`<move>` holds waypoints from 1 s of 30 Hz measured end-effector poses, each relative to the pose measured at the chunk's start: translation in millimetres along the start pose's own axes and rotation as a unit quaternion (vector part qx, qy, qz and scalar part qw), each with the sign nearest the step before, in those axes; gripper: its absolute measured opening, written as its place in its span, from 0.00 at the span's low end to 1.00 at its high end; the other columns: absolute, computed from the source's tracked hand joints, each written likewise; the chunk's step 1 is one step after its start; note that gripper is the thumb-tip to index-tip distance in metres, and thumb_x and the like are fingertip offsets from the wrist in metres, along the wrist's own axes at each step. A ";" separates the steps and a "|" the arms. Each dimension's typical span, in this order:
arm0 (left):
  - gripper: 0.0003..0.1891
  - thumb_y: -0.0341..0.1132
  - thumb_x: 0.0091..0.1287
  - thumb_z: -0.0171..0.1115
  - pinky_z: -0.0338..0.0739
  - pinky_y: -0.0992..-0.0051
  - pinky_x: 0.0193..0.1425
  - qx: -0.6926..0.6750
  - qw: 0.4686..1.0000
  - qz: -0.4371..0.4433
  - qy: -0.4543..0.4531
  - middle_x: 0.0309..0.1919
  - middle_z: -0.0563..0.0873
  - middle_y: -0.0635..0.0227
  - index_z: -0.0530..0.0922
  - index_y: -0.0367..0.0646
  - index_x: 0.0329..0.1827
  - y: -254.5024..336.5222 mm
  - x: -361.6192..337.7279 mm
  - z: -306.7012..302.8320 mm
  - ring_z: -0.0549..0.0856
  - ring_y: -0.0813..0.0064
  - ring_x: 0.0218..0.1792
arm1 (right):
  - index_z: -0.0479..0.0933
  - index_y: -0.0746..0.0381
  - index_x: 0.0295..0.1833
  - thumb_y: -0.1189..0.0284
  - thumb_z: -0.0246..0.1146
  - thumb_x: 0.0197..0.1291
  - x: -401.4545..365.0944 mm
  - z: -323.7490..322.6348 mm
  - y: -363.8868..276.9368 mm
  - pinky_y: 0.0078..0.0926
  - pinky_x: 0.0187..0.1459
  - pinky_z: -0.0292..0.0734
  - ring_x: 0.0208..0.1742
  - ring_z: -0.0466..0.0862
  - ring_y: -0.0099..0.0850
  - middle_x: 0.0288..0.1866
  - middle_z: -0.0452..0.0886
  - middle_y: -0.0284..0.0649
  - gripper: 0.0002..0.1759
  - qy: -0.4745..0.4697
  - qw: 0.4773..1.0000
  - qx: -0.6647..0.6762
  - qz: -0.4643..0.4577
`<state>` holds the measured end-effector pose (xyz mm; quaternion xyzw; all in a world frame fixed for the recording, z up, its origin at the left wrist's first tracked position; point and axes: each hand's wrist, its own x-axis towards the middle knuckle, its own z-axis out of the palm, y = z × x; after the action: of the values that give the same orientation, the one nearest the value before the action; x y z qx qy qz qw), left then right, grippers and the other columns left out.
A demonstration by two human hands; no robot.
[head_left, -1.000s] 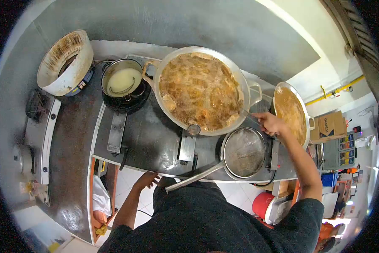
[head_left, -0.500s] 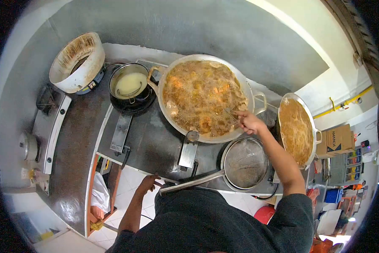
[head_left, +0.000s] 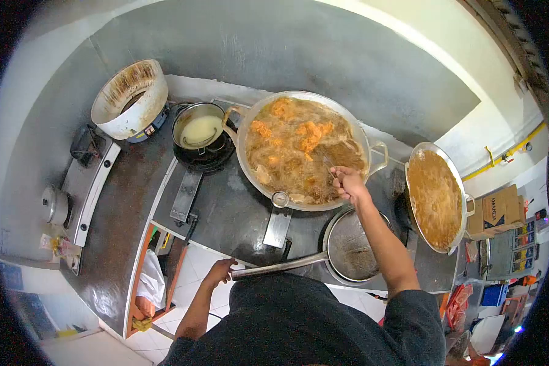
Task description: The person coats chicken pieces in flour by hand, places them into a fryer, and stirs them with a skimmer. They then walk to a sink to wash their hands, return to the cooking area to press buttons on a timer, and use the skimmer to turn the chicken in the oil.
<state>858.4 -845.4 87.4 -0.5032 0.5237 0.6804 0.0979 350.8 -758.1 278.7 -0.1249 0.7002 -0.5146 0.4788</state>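
Note:
My right hand [head_left: 350, 184] is closed around a thin metal utensil [head_left: 328, 163] over the right side of a big wok [head_left: 244, 165]. The utensil's lower end dips into the bubbling oil, so its exact kind is hidden. Orange-brown fried pieces [head_left: 313, 135] float in the oil, with paler ones near the left rim. Low at the counter's front edge, my left hand [head_left: 220, 272] hangs with loosely bent fingers apart, beside the handle end of a large round strainer [head_left: 355, 247]. It holds nothing that I can see. The strainer rests over a round vessel below my right forearm.
A second wok of oil [head_left: 434, 198] stands at the right. Left of the big wok are a pot of pale yellow liquid [head_left: 202, 131] and a scorched metal ring [head_left: 130, 100]. A lidded pot [head_left: 54, 205] sits far left; a cardboard box [head_left: 496, 211] is at right.
The view has shifted slightly. My right hand has moved a little left with the utensil, and more orange fried pieces show at the surface. My left hand has come up beside the strainer's handle.

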 end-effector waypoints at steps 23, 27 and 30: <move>0.27 0.54 0.79 0.48 0.75 0.75 0.18 0.036 0.999 0.026 -0.020 0.38 0.91 0.59 0.81 0.38 0.59 -21.1 -1.7 6.2 0.85 0.71 0.20 | 0.75 0.62 0.62 0.76 0.54 0.63 -31.6 -69.2 -26.2 0.54 0.47 0.81 0.50 0.85 0.55 0.45 0.85 0.60 0.21 0.121 0.698 -0.678 -0.197; 0.27 0.54 0.80 0.46 0.75 0.75 0.18 0.038 0.999 0.019 -0.013 0.36 0.91 0.59 0.80 0.39 0.60 -11.0 -14.3 5.2 0.86 0.72 0.21 | 0.73 0.58 0.68 0.76 0.52 0.63 -71.9 -57.3 -46.9 0.53 0.46 0.82 0.47 0.87 0.55 0.43 0.85 0.59 0.26 0.126 0.657 -0.714 -0.204; 0.26 0.53 0.80 0.45 0.75 0.75 0.18 0.034 0.999 0.012 -0.018 0.37 0.92 0.59 0.79 0.39 0.61 -18.2 -16.0 4.7 0.86 0.72 0.21 | 0.70 0.56 0.72 0.78 0.51 0.63 -107.7 -45.3 -66.2 0.52 0.45 0.82 0.45 0.87 0.54 0.41 0.86 0.58 0.30 0.132 0.635 -0.742 -0.174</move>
<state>875.3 -827.5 88.5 -0.4809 0.5507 0.6722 0.1164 348.4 -688.1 393.2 -0.4883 0.8672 0.0931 0.0297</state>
